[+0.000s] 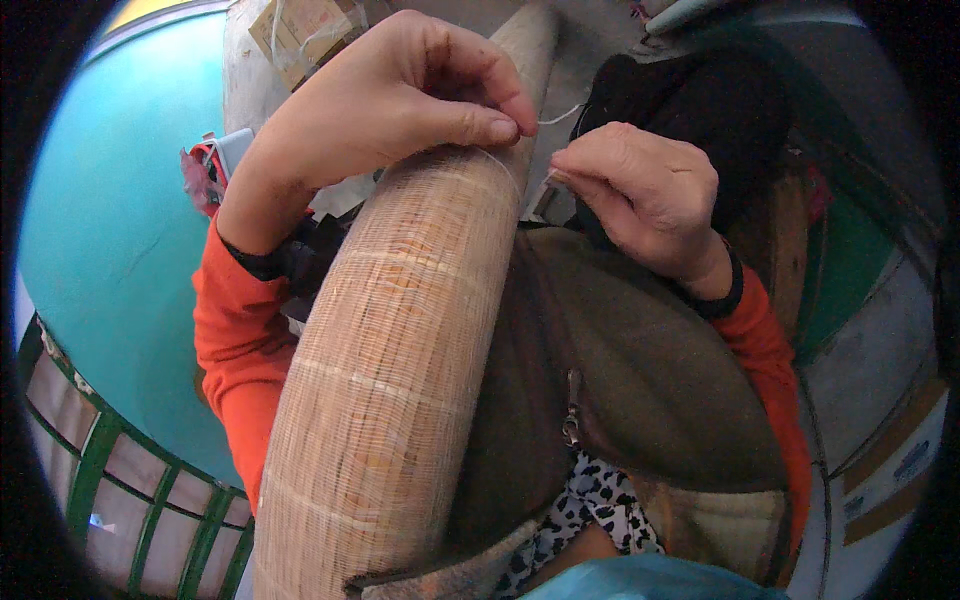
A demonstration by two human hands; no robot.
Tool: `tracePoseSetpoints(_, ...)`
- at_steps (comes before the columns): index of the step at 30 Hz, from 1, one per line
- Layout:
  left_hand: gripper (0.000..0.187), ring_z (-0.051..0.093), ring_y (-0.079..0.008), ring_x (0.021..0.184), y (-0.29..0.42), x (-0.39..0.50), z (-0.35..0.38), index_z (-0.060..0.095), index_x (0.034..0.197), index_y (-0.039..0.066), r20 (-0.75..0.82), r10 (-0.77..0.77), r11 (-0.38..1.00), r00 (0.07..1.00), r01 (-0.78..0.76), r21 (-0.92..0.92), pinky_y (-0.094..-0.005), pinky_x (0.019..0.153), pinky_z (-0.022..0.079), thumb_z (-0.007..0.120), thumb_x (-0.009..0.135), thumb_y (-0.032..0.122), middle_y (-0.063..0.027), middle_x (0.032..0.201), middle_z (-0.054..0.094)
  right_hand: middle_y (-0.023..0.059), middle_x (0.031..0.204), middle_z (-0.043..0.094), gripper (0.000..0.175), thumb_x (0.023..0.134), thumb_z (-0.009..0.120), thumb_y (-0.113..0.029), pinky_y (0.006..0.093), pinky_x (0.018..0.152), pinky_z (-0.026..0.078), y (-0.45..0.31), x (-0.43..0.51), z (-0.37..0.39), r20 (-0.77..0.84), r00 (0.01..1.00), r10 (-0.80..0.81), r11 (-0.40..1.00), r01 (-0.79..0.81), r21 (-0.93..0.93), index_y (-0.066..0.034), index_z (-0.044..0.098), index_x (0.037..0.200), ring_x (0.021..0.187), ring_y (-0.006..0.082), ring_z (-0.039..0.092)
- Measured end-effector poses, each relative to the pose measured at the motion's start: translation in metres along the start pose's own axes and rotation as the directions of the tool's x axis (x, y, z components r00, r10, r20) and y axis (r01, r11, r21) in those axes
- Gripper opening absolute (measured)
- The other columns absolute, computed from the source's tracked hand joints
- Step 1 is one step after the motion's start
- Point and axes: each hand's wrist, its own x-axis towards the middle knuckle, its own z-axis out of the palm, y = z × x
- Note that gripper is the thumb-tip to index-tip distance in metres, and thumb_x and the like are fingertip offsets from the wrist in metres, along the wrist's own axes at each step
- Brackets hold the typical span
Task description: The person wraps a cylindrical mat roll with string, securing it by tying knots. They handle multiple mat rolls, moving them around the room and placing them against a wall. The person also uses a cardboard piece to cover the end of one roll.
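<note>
A long roll of fine woven, straw-coloured matting (pixel 397 322) runs from the bottom of the view up between my arms, with paler bands across it. Over its upper part, my left hand (pixel 480 97) has thumb and forefinger pinched together; a thin pale thread (pixel 499 161) curves over the roll just below them. To the right of the roll, my right hand (pixel 637 187) pinches the end of a thin whitish thread (pixel 551 176) between thumb and forefinger. What the left fingertips grip is too small to tell. Another bit of white cord (pixel 561 116) shows between the hands.
A cardboard box (pixel 300 34) with clear plastic lies at the top left. A turquoise wall (pixel 127 225) and a green-framed window (pixel 150 487) stand at the left. Black cloth (pixel 675 112) lies beyond my right hand. A red and white object (pixel 214 165) is beside my left wrist.
</note>
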Motion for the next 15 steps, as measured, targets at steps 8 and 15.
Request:
tracePoseSetpoints(8,0.015,0.066,-0.007,0.083,-0.004,-0.011,-0.002,0.073,0.099,-0.001,-0.039,0.044,0.999,0.998,-0.044,0.007,-0.0212,0.081,0.053,0.071,0.087,0.008,-0.0023,0.089,0.071,0.0113,0.081,0.066,0.018,0.076,0.069,0.006,0.0319,0.06,0.053,0.004,0.019,0.009,-0.098,0.988,-0.117,0.984,0.102,-0.143,-0.0001,0.068,0.093,0.069,0.0261,0.066)
tracePoseSetpoints(15,0.018,0.063,-0.0071,0.077,0.003,-0.01,-0.004,0.072,0.093,-0.002,-0.064,0.096,0.991,0.993,-0.09,0.099,-0.0225,0.074,0.052,0.078,0.081,0.011,-0.002,0.082,0.07,0.0114,0.079,0.065,0.017,0.078,0.072,0.006,0.0296,0.057,0.052,0.002,0.049,0.0,0.092,0.982,-0.165,0.957,0.182,-0.226,0.0022,0.068,0.094,0.067,0.0235,0.065)
